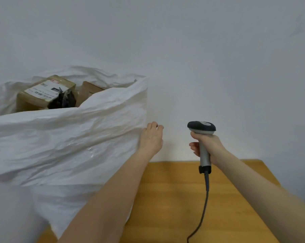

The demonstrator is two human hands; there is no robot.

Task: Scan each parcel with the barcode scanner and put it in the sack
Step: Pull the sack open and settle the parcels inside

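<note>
Gripping barcode scanner [202, 137] upright in right hand [208, 145], resting loosely curled, empty left hand [151, 138] against white sack [69, 137], holding parcels [48, 92] inside, above wooden table [174, 199]

Parcel-packing spot: sack [69, 137], scanner [201, 128]

- sack [64, 137] at 9 o'clock: plain white, crinkly
- box [46, 92] at 10 o'clock: tan, white label with black print
- scanner [201, 128] at 3 o'clock: black head, silver handle, dark cable
- table [174, 199] at 6 o'clock: warm orange-brown wood
- wall [218, 58]: pale grey-white
</note>
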